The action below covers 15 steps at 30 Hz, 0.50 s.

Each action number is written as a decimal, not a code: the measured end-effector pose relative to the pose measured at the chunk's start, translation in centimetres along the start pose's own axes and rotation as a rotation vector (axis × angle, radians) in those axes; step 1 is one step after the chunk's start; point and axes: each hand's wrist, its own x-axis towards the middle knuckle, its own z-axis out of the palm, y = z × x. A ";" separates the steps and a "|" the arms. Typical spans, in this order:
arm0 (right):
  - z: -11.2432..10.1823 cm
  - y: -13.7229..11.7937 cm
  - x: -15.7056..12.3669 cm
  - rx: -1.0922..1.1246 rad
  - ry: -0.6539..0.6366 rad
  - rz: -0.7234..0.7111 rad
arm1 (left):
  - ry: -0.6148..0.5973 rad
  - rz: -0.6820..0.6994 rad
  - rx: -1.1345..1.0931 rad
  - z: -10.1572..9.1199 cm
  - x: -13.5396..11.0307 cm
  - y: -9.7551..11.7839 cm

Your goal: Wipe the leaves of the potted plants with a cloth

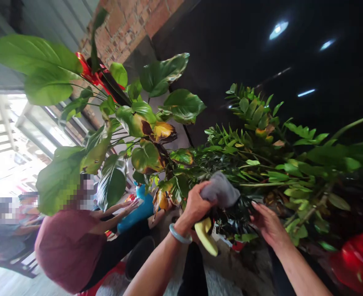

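Note:
A bunched grey cloth [221, 190] is gripped in my left hand [199, 204], which wears a pale bangle on its wrist. The cloth rests against dark green leaves [244, 207] in the middle of the view. My right hand [268, 224] is at the other side of those leaves, its fingertips closed on one of them, partly hidden among the foliage. Just below my left hand shows a curved yellow object [208, 238] whose kind I cannot make out. Dense small-leaved green plants [252, 152] spread behind and to the right of both hands.
A tall plant with broad, partly browned leaves [146, 156] rises at left, with a red ribbon [90, 70] at its top. A person in a maroon shirt [70, 246] sits beyond it near a blue object [138, 209]. A shiny red object [360, 259] stands at lower right. Behind is a dark glossy panel [246, 49].

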 end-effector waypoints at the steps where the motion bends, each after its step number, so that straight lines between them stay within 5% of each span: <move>1: -0.3 0.0 0.2 0.007 0.010 0.000 | -0.096 -0.027 0.016 0.1 -0.7 -0.3; 4: -1.2 0.2 0.7 0.004 0.008 0.004 | -0.178 -0.051 -0.048 -1.0 -1.7 0.8; 8: -1.7 0.5 1.1 -0.019 -0.055 0.031 | 0.145 0.090 -0.142 -2.3 0.9 3.1; 11: -1.3 0.5 0.8 0.006 -0.057 0.038 | 0.261 0.132 -0.123 -1.1 2.2 2.0; 15: -1.1 0.6 0.4 0.029 -0.001 0.063 | -0.093 -0.019 0.101 0.6 -0.5 -1.2</move>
